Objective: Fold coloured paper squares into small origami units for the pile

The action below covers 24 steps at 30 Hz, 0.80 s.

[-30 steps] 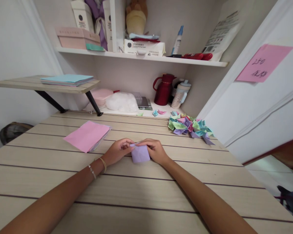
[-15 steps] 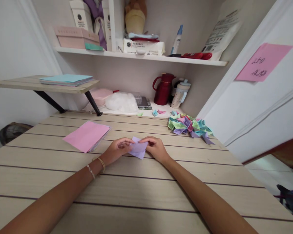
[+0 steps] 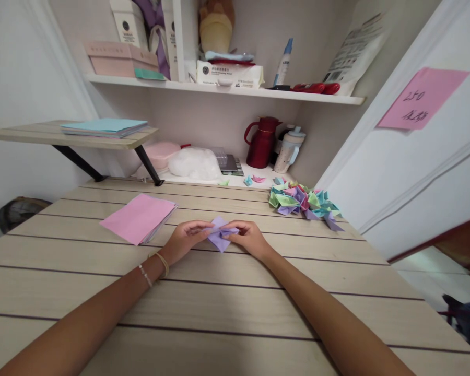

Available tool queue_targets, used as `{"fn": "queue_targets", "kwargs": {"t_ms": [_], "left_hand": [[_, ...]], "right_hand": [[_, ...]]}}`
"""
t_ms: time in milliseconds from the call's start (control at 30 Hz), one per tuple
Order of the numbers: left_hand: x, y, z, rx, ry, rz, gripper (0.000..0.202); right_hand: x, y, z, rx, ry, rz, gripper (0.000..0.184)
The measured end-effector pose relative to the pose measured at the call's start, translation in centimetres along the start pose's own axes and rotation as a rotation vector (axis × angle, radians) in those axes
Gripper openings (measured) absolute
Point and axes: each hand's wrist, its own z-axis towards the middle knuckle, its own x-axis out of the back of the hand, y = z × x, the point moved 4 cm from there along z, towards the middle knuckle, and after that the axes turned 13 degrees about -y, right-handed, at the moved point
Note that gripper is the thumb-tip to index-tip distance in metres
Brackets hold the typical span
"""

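A small lilac paper (image 3: 220, 235), partly folded, is held just above the wooden table (image 3: 203, 308) near its middle. My left hand (image 3: 184, 240) pinches its left edge with closed fingers. My right hand (image 3: 247, 237) pinches its right side, fingers curled over the fold. A stack of paper sheets with a pink one on top (image 3: 139, 217) lies to the left of my left hand. A heap of folded paper pieces in several colours (image 3: 303, 203) sits at the right back of the table.
A red jug (image 3: 263, 142) and a cup (image 3: 290, 150) stand on the low shelf behind the table, beside a white bag (image 3: 196, 163). A side shelf (image 3: 62, 133) carries blue sheets. A pink note (image 3: 422, 98) hangs on the right wall.
The lilac paper lay flat as a square under both hands; now it is lifted, turned to a diamond and creased across its middle between my fingers.
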Motion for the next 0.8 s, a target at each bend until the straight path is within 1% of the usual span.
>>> {"fn": "queue_targets", "kwargs": {"t_ms": [100,233,367,467,567,633,700,800], "left_hand": [[0.0,0.4,-0.1,-0.015,0.021,0.101,0.022],[-0.1,0.4,0.0,-0.021,0.013,0.176,0.023],[-0.1,0.1,0.0,0.018,0.015,0.173,0.023],[-0.2,-0.1,0.1,0.007,-0.007,0.157,0.023],[-0.3,-0.3,0.1,0.006,-0.029,0.128,0.023],[-0.2,-0.5,0.2,0.014,-0.006,0.123,0.024],[-0.1,-0.6,0.2,0.017,0.024,0.122,0.024],[-0.1,-0.7,0.2,0.01,0.02,0.1,0.025]], "right_hand": [[0.1,-0.2,0.0,-0.005,0.05,0.022,0.023],[0.2,-0.1,0.0,-0.039,0.086,0.051,0.025],[0.3,-0.1,0.0,-0.044,0.103,0.027,0.029],[0.3,0.0,0.0,-0.04,0.118,0.0,0.031],[0.3,0.1,0.0,-0.043,0.106,-0.006,0.03],[0.3,0.2,0.1,-0.033,0.105,0.025,0.032],[0.4,0.3,0.1,-0.017,0.13,0.067,0.037],[0.6,0.4,0.2,-0.007,0.167,0.104,0.043]]}}
